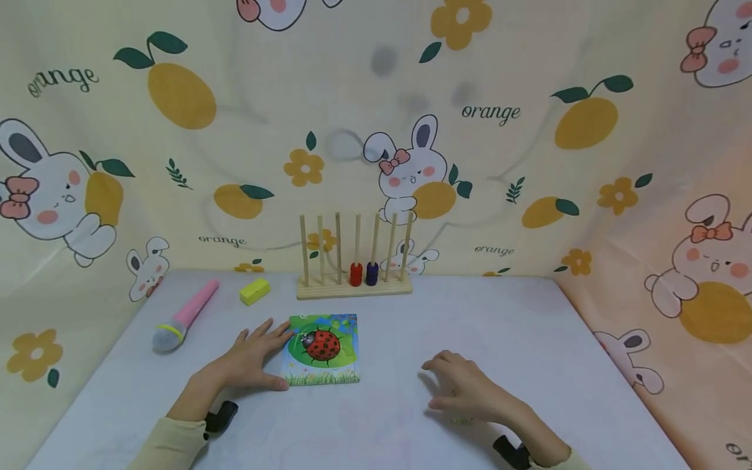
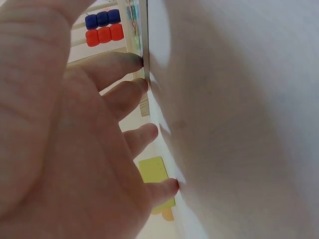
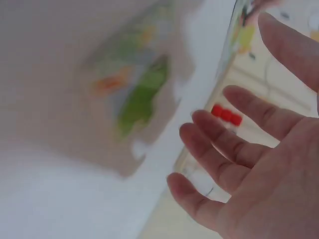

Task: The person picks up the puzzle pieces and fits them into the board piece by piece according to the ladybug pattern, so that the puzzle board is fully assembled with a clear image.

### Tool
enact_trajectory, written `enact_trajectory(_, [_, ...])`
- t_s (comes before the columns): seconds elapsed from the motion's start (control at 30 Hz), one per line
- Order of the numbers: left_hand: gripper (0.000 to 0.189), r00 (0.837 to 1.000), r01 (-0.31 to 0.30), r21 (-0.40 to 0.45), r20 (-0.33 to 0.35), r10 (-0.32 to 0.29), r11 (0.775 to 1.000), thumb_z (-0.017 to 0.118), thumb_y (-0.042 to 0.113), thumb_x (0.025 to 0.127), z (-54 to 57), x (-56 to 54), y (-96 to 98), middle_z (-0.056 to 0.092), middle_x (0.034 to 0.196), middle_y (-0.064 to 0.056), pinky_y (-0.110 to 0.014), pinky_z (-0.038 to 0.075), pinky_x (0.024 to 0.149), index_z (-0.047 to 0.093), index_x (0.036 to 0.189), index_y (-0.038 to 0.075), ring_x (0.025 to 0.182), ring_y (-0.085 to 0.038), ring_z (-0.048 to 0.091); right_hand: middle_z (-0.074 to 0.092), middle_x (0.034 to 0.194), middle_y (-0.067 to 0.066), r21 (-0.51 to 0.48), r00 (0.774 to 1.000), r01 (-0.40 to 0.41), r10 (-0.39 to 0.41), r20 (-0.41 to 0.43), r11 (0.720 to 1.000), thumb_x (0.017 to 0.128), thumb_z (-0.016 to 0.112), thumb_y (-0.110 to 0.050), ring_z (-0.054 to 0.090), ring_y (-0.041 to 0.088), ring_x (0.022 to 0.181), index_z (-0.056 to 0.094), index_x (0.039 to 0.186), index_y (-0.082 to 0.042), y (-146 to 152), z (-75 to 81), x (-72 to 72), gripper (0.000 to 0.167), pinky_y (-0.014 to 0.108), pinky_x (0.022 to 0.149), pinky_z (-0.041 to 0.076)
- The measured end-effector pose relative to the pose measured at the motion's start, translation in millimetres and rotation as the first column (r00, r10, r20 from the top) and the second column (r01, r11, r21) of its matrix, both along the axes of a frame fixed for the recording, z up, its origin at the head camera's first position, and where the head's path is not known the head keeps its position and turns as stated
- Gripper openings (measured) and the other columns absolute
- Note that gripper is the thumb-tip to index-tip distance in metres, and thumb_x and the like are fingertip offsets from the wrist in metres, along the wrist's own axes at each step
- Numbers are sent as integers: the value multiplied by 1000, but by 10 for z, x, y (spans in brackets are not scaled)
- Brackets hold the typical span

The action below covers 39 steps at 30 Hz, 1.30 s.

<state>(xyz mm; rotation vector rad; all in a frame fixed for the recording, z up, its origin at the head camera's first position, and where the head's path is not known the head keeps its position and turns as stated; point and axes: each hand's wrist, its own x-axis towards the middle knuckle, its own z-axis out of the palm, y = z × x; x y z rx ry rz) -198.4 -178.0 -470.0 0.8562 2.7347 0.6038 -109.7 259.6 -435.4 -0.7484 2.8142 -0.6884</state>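
Observation:
A square ladybug picture board lies flat on the table. My left hand rests at its left side with fingers spread; index fingertip and thumb touch or nearly touch its edge. In the left wrist view, two fingertips of the left hand meet the board's thin edge. My right hand hovers over the table to the right of the board, fingers loosely bent and apart, with nothing between them. Below that hand, the right wrist view shows a blurred green and orange patterned piece; whether it touches the table I cannot tell.
Behind the board stands a wooden peg rack with red beads and dark blue beads. At the back left lie a yellow block and a pink toy microphone. A patterned cloth hangs behind the table.

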Motion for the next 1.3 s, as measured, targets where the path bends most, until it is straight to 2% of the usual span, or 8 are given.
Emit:
enact_trajectory(0.1, [104, 1000, -7, 4, 7, 7, 1000, 80, 62, 73, -3, 0, 8, 28, 161, -17, -82, 8, 103, 41, 151, 5, 146, -52, 13, 59, 118, 1, 9, 999, 38, -39, 37, 999, 79, 84, -35, 55, 22, 107, 63, 127, -6, 168, 5, 110, 59, 48, 84, 45])
enact_trajectory(0.2, [105, 1000, -13, 4, 10, 12, 1000, 80, 62, 72, -18, 1, 10, 28, 161, -17, -82, 9, 102, 41, 151, 5, 146, -52, 13, 58, 113, -2, 3, 998, 52, -52, 37, 999, 77, 86, -22, 54, 19, 103, 62, 126, -6, 284, -14, 210, 57, 41, 80, 42])
enact_trajectory(0.33, [105, 1000, -21, 0, 12, 21, 1000, 79, 63, 72, -39, 5, 3, 28, 161, -17, -83, 9, 101, 41, 151, 5, 146, -52, 13, 58, 109, -4, -30, 997, 69, -70, -15, 997, 73, 84, -7, 56, 22, 102, 62, 125, -7, 373, -69, 301, 56, 40, 79, 41])
enact_trajectory(0.53, [106, 1000, -21, -12, 7, 22, 1000, 79, 64, 71, -49, 9, -4, 28, 161, -17, -83, 10, 101, 42, 151, 5, 145, -53, 14, 56, 102, -9, -61, 989, 118, -123, -80, 991, 72, 85, -6, 54, 16, 95, 61, 123, -10, 410, -192, 390, 56, 37, 78, 40])
enact_trajectory(0.73, [106, 1000, -27, -18, 3, 27, 999, 79, 65, 71, -72, -7, -7, 28, 161, -16, -82, 10, 102, 43, 151, 5, 146, -52, 14, 55, 95, -9, -52, 982, 127, -133, -131, 991, 70, 84, 2, 53, 15, 90, 60, 121, -9, 405, -235, 411, 58, 37, 77, 42])
enact_trajectory(0.93, [106, 1000, -25, -11, 2, 25, 1000, 80, 64, 71, -44, -4, 1, 28, 161, -16, -82, 9, 102, 42, 151, 5, 146, -52, 13, 56, 97, -10, -62, 979, 139, -147, -142, 988, 72, 86, -8, 52, 13, 91, 61, 121, -10, 407, -242, 408, 55, 35, 76, 41])
enact_trajectory(1.3, [107, 999, -32, -23, -19, 31, 999, 80, 65, 69, -51, -22, 15, 31, 160, -16, -82, 11, 103, 44, 150, 5, 145, -51, 17, 58, 96, -6, -61, 985, 155, -159, -69, 986, 70, 85, -1, 54, 20, 93, 61, 120, -9, 361, -210, 409, 56, 44, 78, 43])
